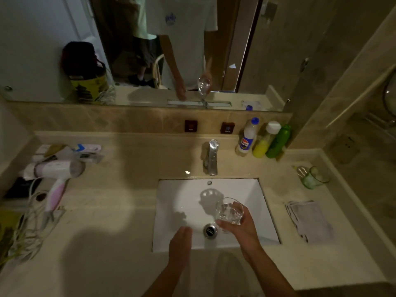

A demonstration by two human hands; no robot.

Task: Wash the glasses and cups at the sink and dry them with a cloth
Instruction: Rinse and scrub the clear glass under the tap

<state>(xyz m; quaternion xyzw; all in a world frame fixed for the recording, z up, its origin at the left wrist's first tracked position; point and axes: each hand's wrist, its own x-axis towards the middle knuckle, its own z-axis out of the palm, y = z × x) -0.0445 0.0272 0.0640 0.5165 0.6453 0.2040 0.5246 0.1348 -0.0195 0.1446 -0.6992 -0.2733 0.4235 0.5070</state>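
Observation:
My right hand (240, 228) grips a clear faceted glass (229, 211) from the side and holds it upright over the white sink (175, 200), just above the drain (210, 231). My left hand (180, 243) hovers flat, fingers straight, over the sink's front left part and holds nothing. The chrome tap (212, 157) stands behind the basin; no water stream shows. A green-tinted glass cup (314, 177) sits on the counter at the right. A folded grey cloth (310, 221) lies on the counter right of the sink.
Three bottles (263, 140) stand at the back right by the wall. A pink and white hair dryer (57, 174) with tangled cords and small boxes fills the left counter. A mirror (150, 50) runs along the back wall.

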